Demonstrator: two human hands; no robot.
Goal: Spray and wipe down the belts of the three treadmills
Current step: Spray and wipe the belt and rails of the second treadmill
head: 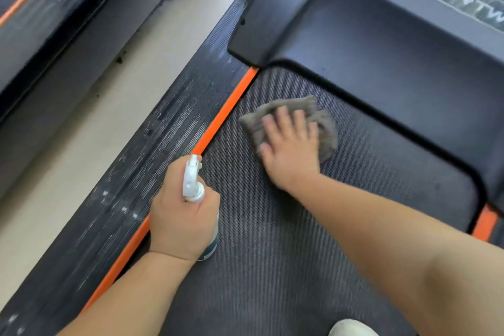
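Observation:
A dark textured treadmill belt [272,254] fills the lower middle of the view. My right hand [290,147] lies flat with straight fingers on a grey cloth [324,128], pressing it onto the belt near the black motor cover [381,35]. My left hand [182,215] grips a white spray bottle [194,183] upright, its nozzle pointing away from me, just above the belt's left edge. The bottle's lower body is mostly hidden by my fingers.
An orange strip [226,112] and a ribbed black side rail [163,144] run along the belt's left side. A beige floor gap [95,123] separates this machine from another treadmill [41,22] at upper left. A white shoe [351,329] shows at the bottom edge.

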